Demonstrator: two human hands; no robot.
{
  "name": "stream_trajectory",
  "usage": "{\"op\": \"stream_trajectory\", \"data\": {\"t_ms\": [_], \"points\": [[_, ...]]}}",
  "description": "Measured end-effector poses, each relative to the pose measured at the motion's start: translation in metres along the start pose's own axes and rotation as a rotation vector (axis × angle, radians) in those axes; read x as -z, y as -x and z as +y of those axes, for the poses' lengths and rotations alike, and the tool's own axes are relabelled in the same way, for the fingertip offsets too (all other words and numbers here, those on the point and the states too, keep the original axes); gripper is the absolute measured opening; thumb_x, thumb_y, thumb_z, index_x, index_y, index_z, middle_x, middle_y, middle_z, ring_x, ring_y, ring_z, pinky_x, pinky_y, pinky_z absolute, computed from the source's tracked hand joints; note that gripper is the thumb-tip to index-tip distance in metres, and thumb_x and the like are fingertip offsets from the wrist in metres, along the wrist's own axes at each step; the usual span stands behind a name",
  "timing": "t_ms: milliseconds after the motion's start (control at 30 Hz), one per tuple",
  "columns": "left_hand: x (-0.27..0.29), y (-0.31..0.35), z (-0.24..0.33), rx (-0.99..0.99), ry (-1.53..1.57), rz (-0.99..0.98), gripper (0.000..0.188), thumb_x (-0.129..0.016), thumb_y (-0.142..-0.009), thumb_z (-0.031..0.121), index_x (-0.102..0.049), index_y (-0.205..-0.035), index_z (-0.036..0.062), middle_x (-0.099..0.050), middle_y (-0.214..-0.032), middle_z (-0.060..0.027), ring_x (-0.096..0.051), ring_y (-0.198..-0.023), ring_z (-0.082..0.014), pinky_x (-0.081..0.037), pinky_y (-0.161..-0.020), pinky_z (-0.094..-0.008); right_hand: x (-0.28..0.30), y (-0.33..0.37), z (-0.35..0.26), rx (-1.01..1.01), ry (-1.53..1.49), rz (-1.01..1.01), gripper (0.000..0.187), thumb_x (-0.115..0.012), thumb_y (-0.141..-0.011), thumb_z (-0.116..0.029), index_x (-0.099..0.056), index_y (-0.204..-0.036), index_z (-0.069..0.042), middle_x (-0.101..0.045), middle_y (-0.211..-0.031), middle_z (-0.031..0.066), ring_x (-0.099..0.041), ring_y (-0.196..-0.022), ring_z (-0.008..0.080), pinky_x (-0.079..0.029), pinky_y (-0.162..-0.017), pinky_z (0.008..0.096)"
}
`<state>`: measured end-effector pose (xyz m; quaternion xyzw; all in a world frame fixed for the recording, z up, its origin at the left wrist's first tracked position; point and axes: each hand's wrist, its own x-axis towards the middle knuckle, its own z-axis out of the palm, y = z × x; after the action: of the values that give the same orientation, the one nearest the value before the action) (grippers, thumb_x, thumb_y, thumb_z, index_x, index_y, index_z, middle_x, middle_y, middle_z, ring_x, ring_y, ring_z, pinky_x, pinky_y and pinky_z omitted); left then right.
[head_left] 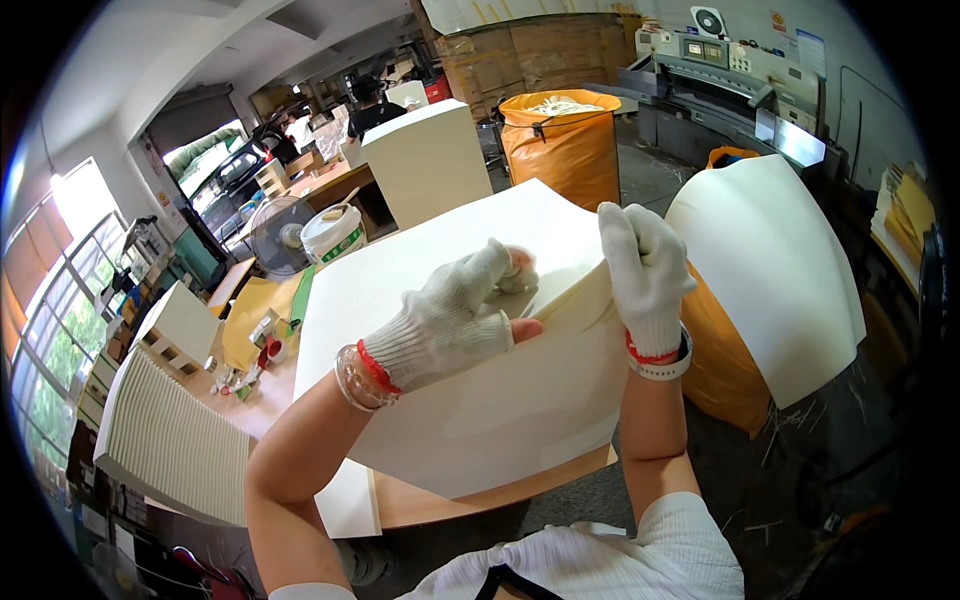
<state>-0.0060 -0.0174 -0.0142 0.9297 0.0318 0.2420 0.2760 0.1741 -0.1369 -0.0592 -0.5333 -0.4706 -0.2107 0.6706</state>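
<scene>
A large white sheet of paper or card [470, 430] covers the table before me, its near part raised and bent over. My left hand [455, 310], in a white fingerless-tip glove, is at the sheet's middle. Its fingers are bent and slightly blurred, with the thumb apart from them near the raised edge. At the sheet's right side my right hand [645, 270], gloved too, is closed on the lifted edge, which rises toward its fingers. The fingertips of that hand are partly hidden.
To the left are a ridged stack of white boards [175, 435], a white bucket [333, 235] and a fan [282, 236]. An orange bin [560, 145] stands ahead. White sheets [765, 270] rest on the right. A person [370, 110] is further back, near a large machine [730, 90].
</scene>
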Motion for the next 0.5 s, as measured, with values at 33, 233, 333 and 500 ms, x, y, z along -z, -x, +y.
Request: {"op": "stream_trajectory", "data": {"t_ms": [33,233,333,500], "points": [[0.0,0.0,-0.002,-0.055,-0.064,-0.003,0.035,-0.083,-0.077,0.01,-0.063,-0.106,0.0051,-0.068,-0.101,-0.0083,-0.064,-0.088,-0.0191,-0.051,-0.081,-0.0302,0.001,0.0,0.0,-0.004,0.017,-0.005,0.033,-0.06,-0.096,-0.011,-0.049,-0.068,0.002,-0.039,-0.058,0.0092,-0.042,-0.053,0.0234,-0.034,-0.054,0.0376],[0.006,-0.005,-0.009,-0.227,-0.153,-0.146,0.04,-0.079,-0.077,0.001,-0.062,-0.113,0.0041,-0.066,-0.102,-0.0088,-0.066,-0.092,-0.0226,-0.051,-0.082,-0.0305,-0.001,0.001,0.008,0.044,0.043,-0.01,0.019,-0.059,-0.096,-0.01,-0.059,-0.081,0.002,-0.038,-0.061,0.0091,-0.041,-0.054,0.0252,-0.035,-0.053,0.0379],[-0.002,-0.004,-0.011,-0.342,-0.101,-0.027,0.04,-0.081,-0.075,0.0,-0.062,-0.11,0.0047,-0.065,-0.101,-0.0077,-0.065,-0.093,-0.0231,-0.05,-0.084,-0.0317,0.001,0.002,0.012,0.174,0.106,-0.031,0.009,-0.059,-0.094,-0.006,-0.062,-0.094,0.002,-0.039,-0.064,0.0087,-0.041,-0.055,0.0246,-0.035,-0.053,0.0376],[0.001,-0.005,-0.007,-0.229,-0.108,-0.064,0.041,-0.083,-0.074,-0.001,-0.062,-0.108,0.0068,-0.065,-0.102,-0.0082,-0.063,-0.095,-0.0238,-0.05,-0.086,-0.034,0.003,0.002,0.015,0.313,0.15,-0.036,0.012,-0.057,-0.093,-0.001,-0.061,-0.104,0.002,-0.039,-0.065,0.0081,-0.042,-0.055,0.0238,-0.035,-0.051,0.0372]]}}
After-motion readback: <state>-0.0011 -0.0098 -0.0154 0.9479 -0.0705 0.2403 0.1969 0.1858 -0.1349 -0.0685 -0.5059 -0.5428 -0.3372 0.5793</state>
